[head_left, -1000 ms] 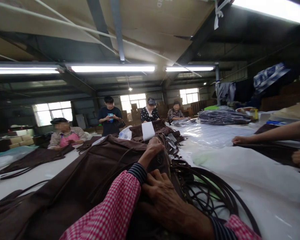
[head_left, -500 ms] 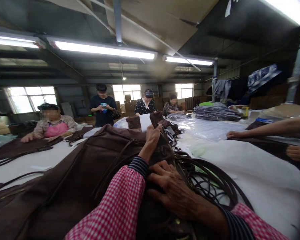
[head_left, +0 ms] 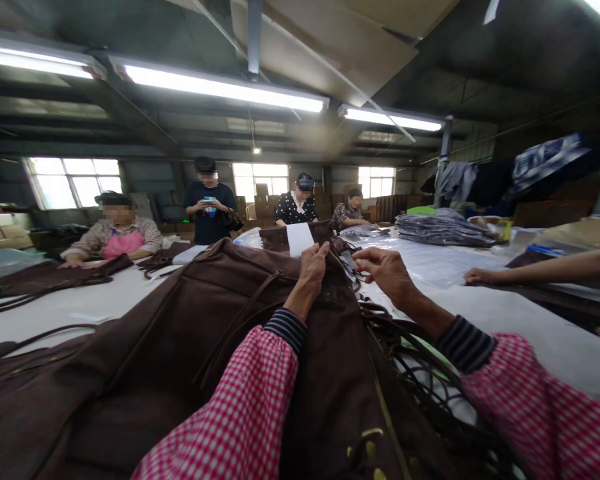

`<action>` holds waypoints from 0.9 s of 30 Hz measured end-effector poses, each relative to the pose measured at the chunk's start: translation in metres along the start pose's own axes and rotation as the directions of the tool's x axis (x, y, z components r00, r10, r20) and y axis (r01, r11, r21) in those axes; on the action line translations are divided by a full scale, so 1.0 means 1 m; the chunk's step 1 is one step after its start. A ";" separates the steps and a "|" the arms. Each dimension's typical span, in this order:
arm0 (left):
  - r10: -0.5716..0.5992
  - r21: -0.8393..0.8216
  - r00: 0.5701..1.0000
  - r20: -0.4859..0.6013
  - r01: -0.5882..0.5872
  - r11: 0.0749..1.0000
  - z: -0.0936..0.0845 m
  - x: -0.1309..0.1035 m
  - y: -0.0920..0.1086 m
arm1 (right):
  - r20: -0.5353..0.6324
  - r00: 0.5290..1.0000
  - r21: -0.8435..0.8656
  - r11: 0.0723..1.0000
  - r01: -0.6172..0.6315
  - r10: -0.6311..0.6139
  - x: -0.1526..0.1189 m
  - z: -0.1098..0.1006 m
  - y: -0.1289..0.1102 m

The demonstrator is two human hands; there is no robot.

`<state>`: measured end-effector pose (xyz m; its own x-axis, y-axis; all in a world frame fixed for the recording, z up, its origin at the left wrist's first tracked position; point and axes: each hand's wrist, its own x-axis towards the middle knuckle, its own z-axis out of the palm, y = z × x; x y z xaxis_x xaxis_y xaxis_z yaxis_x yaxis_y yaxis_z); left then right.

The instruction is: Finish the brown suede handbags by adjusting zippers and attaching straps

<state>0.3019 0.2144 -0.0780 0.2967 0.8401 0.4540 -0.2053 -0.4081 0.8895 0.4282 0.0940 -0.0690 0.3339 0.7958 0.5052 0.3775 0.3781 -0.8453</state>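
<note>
A large brown bag (head_left: 250, 287) lies in front of me, part of a heap of similar brown bags. My left hand (head_left: 313, 270) is closed on its far upper edge, next to a white paper band (head_left: 300, 239). To the right, my right hand (head_left: 387, 273) reaches over the bag's side with thumb and forefinger pinched at a small grey tag (head_left: 349, 260). Dark straps (head_left: 415, 333) hang in loops below my right forearm. Brass-coloured fittings (head_left: 370, 448) and a zip run along the near side of the bag.
A white table (head_left: 505, 307) spreads around the heap. Plastic-wrapped flat goods (head_left: 440, 227) are stacked at the back right. A co-worker's arm (head_left: 555, 267) rests over dark material at right. Several people stand or sit across the table, one holding a phone (head_left: 209, 201).
My right hand has lifted off the near part of the bag and moved forward to the tag. My left hand keeps its hold on the bag's edge. The view has shifted slightly.
</note>
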 end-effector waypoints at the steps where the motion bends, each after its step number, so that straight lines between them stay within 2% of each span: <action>1: -0.007 -0.022 1.000 -0.001 0.007 1.000 0.000 0.000 0.000 | -0.010 1.000 0.002 1.000 -0.010 0.010 0.010 0.002 0.003; 4: -0.009 -0.040 1.000 -0.002 0.008 0.999 0.000 0.000 0.002 | 0.032 0.999 0.030 0.999 -0.042 0.041 0.026 0.013 0.009; 8: 0.022 0.043 0.999 0.025 -0.023 0.999 0.001 -0.003 0.006 | 0.154 0.984 0.091 0.990 -0.110 0.095 0.026 0.022 0.014; 12: 0.051 0.253 0.994 0.100 -0.075 0.964 0.000 -0.003 0.012 | 0.188 0.970 0.111 0.978 -0.176 0.153 0.021 0.020 0.023; 15: 0.033 0.462 0.975 0.220 -0.134 0.877 -0.002 -0.007 0.016 | 0.166 0.968 0.065 0.977 -0.204 0.191 0.009 0.012 0.029; 18: -0.032 0.636 0.937 0.348 -0.211 0.742 -0.004 -0.015 0.017 | 0.188 0.957 0.005 0.974 -0.225 0.220 -0.018 -0.005 0.028; 21: -0.105 0.735 0.895 0.434 -0.285 0.615 -0.005 -0.023 0.015 | 0.255 0.936 -0.044 0.970 -0.238 0.241 -0.058 -0.029 0.018; 24: -0.139 0.779 0.871 0.472 -0.338 0.528 -0.005 -0.026 0.013 | 0.325 0.906 -0.138 0.961 -0.238 0.271 -0.102 -0.052 0.002; 27: -0.135 0.795 0.865 0.484 -0.369 0.482 -0.005 -0.024 0.011 | 0.351 0.888 -0.230 0.947 -0.225 0.296 -0.141 -0.072 -0.014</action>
<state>0.2877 0.1918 -0.0795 0.7354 0.6090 0.2971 0.5327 -0.7906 0.3019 0.4378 -0.0571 -0.1157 0.1058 0.9849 0.1371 0.4806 0.0701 -0.8741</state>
